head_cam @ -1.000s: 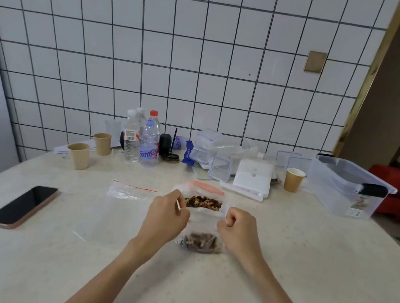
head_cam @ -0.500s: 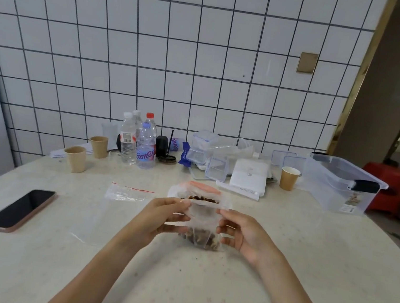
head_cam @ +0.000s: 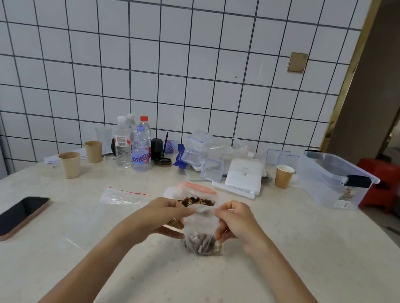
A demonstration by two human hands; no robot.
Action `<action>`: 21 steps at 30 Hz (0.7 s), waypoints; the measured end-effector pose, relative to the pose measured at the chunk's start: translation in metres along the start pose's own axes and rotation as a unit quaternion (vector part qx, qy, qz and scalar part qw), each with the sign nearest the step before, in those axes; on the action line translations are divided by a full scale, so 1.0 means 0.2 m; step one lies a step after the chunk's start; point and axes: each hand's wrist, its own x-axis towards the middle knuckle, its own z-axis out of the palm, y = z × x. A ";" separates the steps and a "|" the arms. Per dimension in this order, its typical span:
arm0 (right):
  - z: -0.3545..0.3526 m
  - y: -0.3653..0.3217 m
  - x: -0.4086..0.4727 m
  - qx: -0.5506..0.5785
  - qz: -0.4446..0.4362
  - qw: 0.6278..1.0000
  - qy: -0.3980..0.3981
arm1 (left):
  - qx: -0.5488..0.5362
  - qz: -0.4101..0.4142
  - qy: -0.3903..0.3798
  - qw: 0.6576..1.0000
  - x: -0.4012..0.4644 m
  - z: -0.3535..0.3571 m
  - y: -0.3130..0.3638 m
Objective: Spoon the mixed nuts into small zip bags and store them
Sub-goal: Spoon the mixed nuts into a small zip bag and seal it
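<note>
The small zip bag stands upright at the centre of the table, long axis vertical, mouth upward, base touching the tabletop. Its lower part holds a dark portion of mixed nuts; the upper part is clear film. The left hand pinches the top edge at the left end, fingers curled around the film. The right hand pinches the same edge at the right end, with lower fingers curled against the bag's side. Whether the zip seam is pressed closed cannot be determined. Directly behind, touching or just beside it, sits the large nut bag, mouth open upward, with mixed nuts visible at the opening. An empty zip bag lies flat to the left, red strip at its far edge. A phone lies face up further left. A clear storage bin stands at the far right, lid off; contents not discernible.
</note>
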 end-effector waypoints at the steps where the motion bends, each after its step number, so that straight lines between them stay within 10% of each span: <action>1: -0.02 -0.01 -0.01 0.036 0.031 0.999 -0.019 | -0.024 -0.010 -0.027 0.999 0.00 -0.01 -0.01; 6: -0.09 0.05 -0.01 0.178 0.160 0.969 -0.057 | -0.038 -0.013 -0.056 0.998 -0.02 -0.02 -0.04; 21: -0.11 0.06 -0.02 0.092 0.025 0.987 -0.132 | -0.095 0.068 0.070 0.991 -0.03 0.05 0.00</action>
